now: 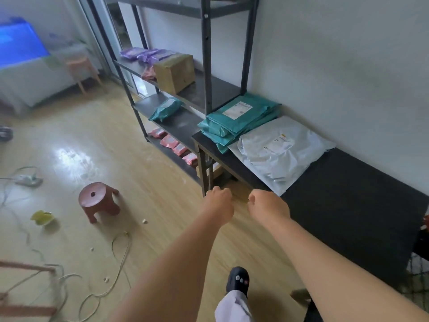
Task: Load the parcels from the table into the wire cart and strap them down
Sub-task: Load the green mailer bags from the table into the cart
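Head view: left hand [219, 203] and right hand [268, 205] curled beside table [348, 194]

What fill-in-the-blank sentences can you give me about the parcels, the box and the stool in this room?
1. The stack of teal plastic mailer parcels lies on the black ____.
2. The brown cardboard box stands on the dark metal ____.
3. The round reddish-brown plastic stool stands on the wooden ____.
Missing words: table; shelf; floor.
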{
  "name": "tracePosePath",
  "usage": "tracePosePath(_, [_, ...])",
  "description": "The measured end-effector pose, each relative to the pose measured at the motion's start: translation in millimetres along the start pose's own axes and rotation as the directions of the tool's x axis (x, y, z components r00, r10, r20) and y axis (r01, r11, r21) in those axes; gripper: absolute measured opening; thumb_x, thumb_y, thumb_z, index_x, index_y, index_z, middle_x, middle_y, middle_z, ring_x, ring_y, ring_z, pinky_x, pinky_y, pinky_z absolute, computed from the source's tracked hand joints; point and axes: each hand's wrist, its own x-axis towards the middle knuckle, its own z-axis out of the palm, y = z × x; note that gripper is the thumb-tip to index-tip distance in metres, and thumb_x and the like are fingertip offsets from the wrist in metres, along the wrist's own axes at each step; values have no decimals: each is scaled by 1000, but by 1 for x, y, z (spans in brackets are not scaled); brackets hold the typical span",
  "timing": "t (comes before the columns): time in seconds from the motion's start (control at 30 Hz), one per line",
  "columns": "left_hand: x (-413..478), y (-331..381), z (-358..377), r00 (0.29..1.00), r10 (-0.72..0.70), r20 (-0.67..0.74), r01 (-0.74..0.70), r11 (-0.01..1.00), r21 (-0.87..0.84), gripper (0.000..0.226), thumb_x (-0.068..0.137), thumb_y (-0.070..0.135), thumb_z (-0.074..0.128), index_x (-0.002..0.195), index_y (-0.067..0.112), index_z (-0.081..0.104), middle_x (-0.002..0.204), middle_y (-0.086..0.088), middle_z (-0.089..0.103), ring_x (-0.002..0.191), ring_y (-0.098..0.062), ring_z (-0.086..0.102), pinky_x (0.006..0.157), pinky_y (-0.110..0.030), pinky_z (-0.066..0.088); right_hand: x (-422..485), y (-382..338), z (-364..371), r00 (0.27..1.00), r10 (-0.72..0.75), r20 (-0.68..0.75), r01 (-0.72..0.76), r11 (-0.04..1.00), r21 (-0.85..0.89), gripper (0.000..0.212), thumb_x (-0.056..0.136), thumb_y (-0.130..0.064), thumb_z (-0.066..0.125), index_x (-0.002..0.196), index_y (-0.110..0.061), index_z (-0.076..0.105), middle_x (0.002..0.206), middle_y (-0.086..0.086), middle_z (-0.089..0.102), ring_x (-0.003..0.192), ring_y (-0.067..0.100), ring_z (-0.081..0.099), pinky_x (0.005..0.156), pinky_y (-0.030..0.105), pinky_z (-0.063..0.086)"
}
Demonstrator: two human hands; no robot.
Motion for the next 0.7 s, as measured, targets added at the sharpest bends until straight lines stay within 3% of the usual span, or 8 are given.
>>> tracePosePath(0.2, [95,0,-33,999,-20,33,19,1000,18,33,94,15,47,126,19,57,120,-6,51,108,-25,51,90,-38,50,87,-10,-31,999,-15,-44,18,998,65,27,99,-27,47,123,-23,58,117,-2,64,106,19,59,76,28,43])
tracePosePath(0.37, [165,13,-54,1000,-24,17,23,999,43,35,95,18,46,129,20,55,120,-5,50,112,-28,50,90,-40,50,162,-9,-59,1000,10,-24,-8,995,100,21,97,-24,46,111,-16,60,109,1,65,89,20,53,72,29,43])
tracePosePath(0.53, [218,12,-74,999,-41,-2,41,998,43,33,94,14,44,124,19,56,120,-6,51,115,-29,49,88,-41,49,217,-18,-76,999,46,-13,-43,985,164,23,96,-21,46,113,-17,61,111,2,65,96,23,59,79,31,49])
tracePosePath(0.7, [260,10,-90,999,-29,-30,29,999,21,36,94,11,42,127,20,55,121,-5,51,111,-25,49,82,-35,47,261,-20,-88,996,86,-17,-80,975,207,28,97,-25,47,123,-18,57,114,2,64,90,21,56,71,28,44])
